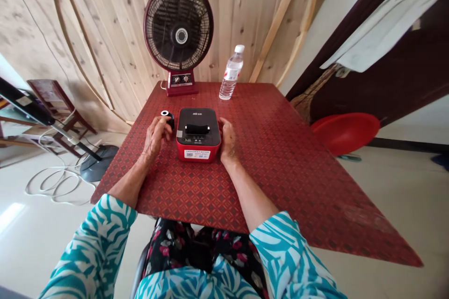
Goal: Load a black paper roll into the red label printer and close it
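Left hand (156, 136): fingers bent at the small black cylinder (171, 120); whether they grip it or only touch it, I can't make out.
Right hand (228, 140): laid along the box's right side, fingers loosely curved, not clamped; the hands are apart, the box between them.
Red-and-black box (189, 139): flat on the patterned red surface (280, 173), nearer the person than the fan (178, 25).
Sliding risk: a one-sided push from the right hand could skid the box into the cylinder.
Rolling risk: the cylinder, if knocked over, could roll toward the surface's left edge.
Bottle risk: a wide forward sweep could topple the upright bottle (231, 74).
Box facing: stickered front wall toward the person, lid lettering at the far end.
Long axis: probably front to back, though foreshortening blurs this.
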Demonstrator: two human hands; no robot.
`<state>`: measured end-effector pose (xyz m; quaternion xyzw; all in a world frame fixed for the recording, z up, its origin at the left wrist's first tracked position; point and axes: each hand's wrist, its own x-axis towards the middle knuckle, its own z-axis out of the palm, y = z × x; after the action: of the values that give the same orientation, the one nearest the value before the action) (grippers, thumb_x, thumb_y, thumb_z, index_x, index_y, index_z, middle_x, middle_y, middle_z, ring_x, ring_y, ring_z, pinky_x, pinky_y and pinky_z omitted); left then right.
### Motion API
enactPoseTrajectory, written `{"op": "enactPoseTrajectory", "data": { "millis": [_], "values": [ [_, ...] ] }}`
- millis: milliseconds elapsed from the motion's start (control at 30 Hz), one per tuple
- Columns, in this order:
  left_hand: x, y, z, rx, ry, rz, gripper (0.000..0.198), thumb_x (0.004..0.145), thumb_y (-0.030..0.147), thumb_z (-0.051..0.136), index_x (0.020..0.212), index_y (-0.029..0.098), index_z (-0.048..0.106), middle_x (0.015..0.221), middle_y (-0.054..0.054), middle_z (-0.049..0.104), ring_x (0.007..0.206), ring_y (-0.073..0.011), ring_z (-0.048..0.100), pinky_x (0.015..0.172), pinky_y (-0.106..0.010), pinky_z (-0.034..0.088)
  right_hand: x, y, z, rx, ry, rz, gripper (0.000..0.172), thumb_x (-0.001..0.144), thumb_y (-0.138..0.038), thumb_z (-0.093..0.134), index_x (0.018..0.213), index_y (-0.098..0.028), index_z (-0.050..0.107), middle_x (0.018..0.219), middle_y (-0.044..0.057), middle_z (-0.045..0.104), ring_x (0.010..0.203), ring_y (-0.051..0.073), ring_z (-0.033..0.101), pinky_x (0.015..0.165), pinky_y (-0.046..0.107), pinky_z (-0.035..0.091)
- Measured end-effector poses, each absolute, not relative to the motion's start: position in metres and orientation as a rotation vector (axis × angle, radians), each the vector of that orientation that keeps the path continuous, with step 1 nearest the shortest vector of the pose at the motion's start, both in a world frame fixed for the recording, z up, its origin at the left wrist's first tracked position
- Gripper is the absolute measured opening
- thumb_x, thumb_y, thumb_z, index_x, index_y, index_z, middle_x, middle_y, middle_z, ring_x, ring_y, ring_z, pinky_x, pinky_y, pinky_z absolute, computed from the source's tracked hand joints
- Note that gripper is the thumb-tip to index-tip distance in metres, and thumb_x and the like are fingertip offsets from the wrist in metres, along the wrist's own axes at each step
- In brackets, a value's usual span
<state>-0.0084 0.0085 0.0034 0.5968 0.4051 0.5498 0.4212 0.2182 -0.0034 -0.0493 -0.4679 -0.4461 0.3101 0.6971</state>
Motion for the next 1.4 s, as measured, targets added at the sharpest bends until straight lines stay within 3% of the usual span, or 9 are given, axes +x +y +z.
{"op": "enactPoseTrajectory", "data": {
  "millis": [67, 200, 533, 667, 867, 1400],
  "values": [
    [-0.009, 0.013, 0.005, 1.408, 0.961, 1.190, 0.051, 0.083, 0.058, 0.058, 0.113, 0.017, 0.059, 0.060, 0.005, 0.056, 0.042, -0.0094, 0.043, 0.045, -0.025, 0.031, 0.219, 0.000, -0.053, -1.070, -1.042, 0.696, 0.060, 0.087, -0.073, 0.043, 0.117, -0.026, 0.065, 0.129, 0.008, 0.067, 0.125, 0.025, 0.057, 0.113, 0.048, 0.041],
    [-0.012, 0.015, 0.007, 1.330, 0.841, 0.938, 0.069, 0.074, 0.047, 0.066, 0.132, 0.013, 0.052, 0.054, 0.008, 0.052, 0.040, -0.0089, 0.040, 0.044, -0.024, 0.027, 0.221, 0.003, -0.056, -1.095, -1.085, 0.707, 0.054, 0.091, -0.067, 0.039, 0.118, -0.028, 0.066, 0.127, 0.004, 0.069, 0.124, 0.024, 0.058, 0.113, 0.048, 0.039],
    [-0.010, 0.008, 0.012, 1.231, 0.829, 0.902, 0.084, 0.068, 0.035, 0.072, 0.144, 0.012, 0.045, 0.048, 0.010, 0.048, 0.038, -0.0067, 0.037, 0.042, -0.022, 0.019, 0.219, 0.007, -0.059, -1.091, -1.107, 0.686, 0.053, 0.093, -0.065, 0.038, 0.116, -0.028, 0.068, 0.123, 0.004, 0.071, 0.120, 0.023, 0.061, 0.111, 0.047, 0.043],
    [-0.008, 0.009, 0.015, 1.187, 0.832, 0.884, 0.081, 0.065, 0.034, 0.074, 0.139, 0.013, 0.050, 0.047, 0.010, 0.046, 0.037, -0.0058, 0.034, 0.040, -0.022, 0.017, 0.221, 0.007, -0.059, -1.084, -1.117, 0.678, 0.052, 0.092, -0.066, 0.039, 0.115, -0.029, 0.068, 0.123, 0.003, 0.071, 0.121, 0.023, 0.060, 0.111, 0.046, 0.042],
    [-0.002, 0.010, 0.016, 1.055, 0.810, 0.829, 0.061, 0.059, 0.027, 0.071, 0.118, 0.015, 0.063, 0.049, 0.009, 0.041, 0.037, -0.0041, 0.029, 0.038, -0.021, 0.010, 0.220, 0.006, -0.057, -1.090, -1.103, 0.683, 0.052, 0.092, -0.065, 0.039, 0.114, -0.029, 0.068, 0.123, 0.003, 0.070, 0.121, 0.023, 0.060, 0.110, 0.046, 0.043],
    [-0.003, 0.006, 0.012, 1.044, 0.915, 0.918, 0.079, 0.062, 0.020, 0.065, 0.139, 0.013, 0.051, 0.048, 0.010, 0.043, 0.036, -0.0058, 0.033, 0.039, -0.020, 0.017, 0.219, 0.002, -0.051, -1.115, -1.086, 0.728, 0.056, 0.091, -0.065, 0.041, 0.117, -0.024, 0.067, 0.129, 0.008, 0.068, 0.125, 0.025, 0.058, 0.113, 0.047, 0.041]
  ]
}}
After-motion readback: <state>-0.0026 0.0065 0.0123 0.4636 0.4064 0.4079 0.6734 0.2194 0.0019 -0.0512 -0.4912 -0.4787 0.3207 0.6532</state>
